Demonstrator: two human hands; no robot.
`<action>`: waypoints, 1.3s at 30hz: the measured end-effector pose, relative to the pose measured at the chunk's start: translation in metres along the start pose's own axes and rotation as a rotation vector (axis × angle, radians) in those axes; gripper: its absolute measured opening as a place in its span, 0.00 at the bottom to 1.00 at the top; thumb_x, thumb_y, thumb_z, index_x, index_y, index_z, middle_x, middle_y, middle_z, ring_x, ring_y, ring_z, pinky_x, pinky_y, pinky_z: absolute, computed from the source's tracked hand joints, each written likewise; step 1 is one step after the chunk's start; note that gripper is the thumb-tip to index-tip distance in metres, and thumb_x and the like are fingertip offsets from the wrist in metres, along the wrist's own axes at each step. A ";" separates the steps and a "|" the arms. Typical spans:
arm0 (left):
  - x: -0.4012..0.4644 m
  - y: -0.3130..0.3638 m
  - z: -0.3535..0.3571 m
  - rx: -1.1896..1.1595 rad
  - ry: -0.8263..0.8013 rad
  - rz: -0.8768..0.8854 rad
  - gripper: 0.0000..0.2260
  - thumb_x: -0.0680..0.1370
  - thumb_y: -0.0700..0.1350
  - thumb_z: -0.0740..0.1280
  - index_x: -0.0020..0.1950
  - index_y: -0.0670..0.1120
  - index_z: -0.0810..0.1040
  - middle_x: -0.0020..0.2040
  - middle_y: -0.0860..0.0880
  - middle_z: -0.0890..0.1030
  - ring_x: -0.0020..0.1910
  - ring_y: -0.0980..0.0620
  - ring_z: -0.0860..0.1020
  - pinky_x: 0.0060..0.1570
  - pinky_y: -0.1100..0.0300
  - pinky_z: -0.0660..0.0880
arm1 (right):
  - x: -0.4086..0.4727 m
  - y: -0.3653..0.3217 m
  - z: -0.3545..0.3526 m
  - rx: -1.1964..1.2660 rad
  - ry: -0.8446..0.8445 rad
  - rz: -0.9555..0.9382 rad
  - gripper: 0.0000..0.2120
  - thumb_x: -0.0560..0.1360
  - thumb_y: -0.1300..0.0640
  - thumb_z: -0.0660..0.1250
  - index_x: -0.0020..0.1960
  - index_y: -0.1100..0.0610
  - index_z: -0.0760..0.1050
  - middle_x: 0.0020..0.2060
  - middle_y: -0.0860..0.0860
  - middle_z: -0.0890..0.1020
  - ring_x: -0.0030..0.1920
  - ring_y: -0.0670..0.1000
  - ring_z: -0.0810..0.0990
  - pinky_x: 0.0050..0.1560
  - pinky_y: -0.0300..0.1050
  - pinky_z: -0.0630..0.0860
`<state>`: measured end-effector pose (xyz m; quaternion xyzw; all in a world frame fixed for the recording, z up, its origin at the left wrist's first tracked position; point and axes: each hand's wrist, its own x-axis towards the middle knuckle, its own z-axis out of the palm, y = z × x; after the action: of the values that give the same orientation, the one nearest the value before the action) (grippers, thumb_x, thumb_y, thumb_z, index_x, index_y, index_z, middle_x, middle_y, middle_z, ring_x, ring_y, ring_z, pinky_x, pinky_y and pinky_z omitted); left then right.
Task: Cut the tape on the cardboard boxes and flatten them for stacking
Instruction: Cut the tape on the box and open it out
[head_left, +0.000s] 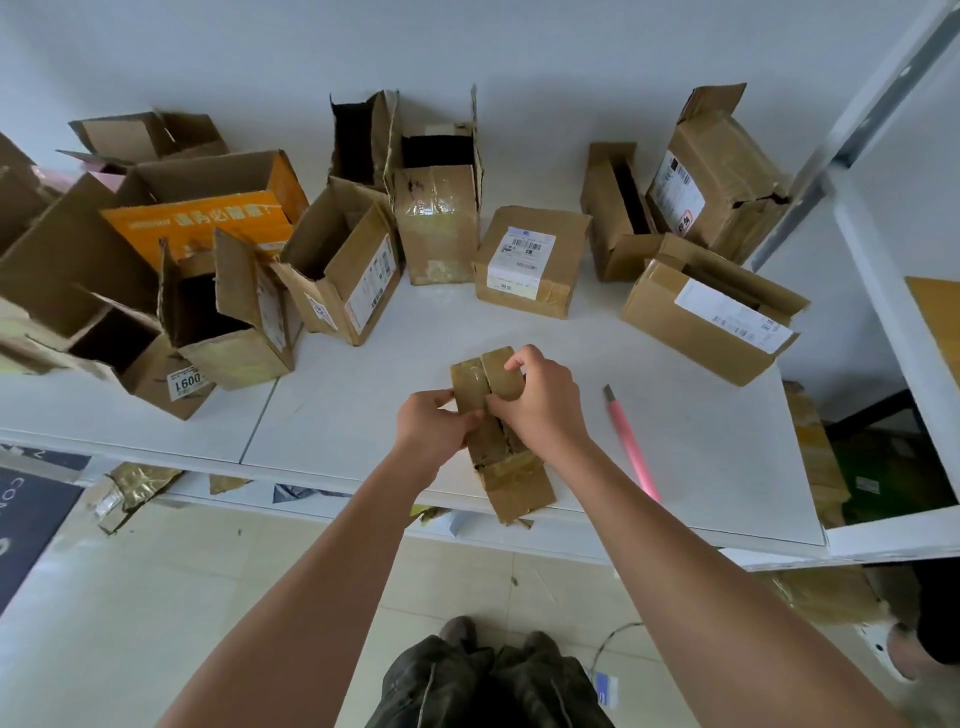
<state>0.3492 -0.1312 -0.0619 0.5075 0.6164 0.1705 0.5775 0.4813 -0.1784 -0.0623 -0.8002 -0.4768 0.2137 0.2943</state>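
A small taped cardboard box (511, 467) lies on the white table (363, 395) near its front edge, its two far flaps standing up with a slit between them. My left hand (431, 423) grips the left flap, and my right hand (540, 400) grips the right flap, fingers curled over its top edge. The near end of the box hangs slightly past the table edge. A pink utility knife (631, 447) lies on the table just right of my right arm, held by neither hand.
Several opened cardboard boxes crowd the back of the table, including an orange-printed one (208, 218), a sealed labelled one (530, 260) and a labelled one at the right (711, 312). Flattened cardboard (815, 452) stands off the right edge. Tape scraps (135, 483) lie on the floor.
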 end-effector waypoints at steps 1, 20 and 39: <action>0.000 -0.001 0.001 0.013 0.011 0.002 0.15 0.74 0.38 0.74 0.60 0.42 0.82 0.46 0.49 0.84 0.42 0.49 0.85 0.46 0.55 0.83 | 0.000 0.000 -0.002 0.014 -0.004 0.015 0.20 0.70 0.51 0.76 0.58 0.55 0.73 0.48 0.48 0.78 0.46 0.49 0.74 0.43 0.41 0.66; -0.007 0.015 0.010 0.401 0.029 0.312 0.22 0.75 0.42 0.72 0.69 0.49 0.76 0.57 0.50 0.82 0.56 0.51 0.80 0.45 0.62 0.76 | -0.031 0.057 -0.037 0.849 -0.157 0.482 0.04 0.80 0.67 0.63 0.48 0.63 0.76 0.37 0.54 0.81 0.33 0.46 0.83 0.33 0.39 0.79; -0.012 0.029 -0.010 0.262 -0.174 0.254 0.11 0.82 0.40 0.63 0.51 0.32 0.79 0.39 0.42 0.76 0.37 0.47 0.75 0.41 0.55 0.72 | -0.019 0.063 -0.038 0.063 -0.116 0.084 0.37 0.72 0.71 0.68 0.74 0.45 0.63 0.57 0.50 0.70 0.44 0.48 0.77 0.46 0.36 0.77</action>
<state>0.3505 -0.1249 -0.0296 0.6649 0.5121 0.1159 0.5312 0.5367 -0.2290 -0.0758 -0.7961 -0.4520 0.2871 0.2820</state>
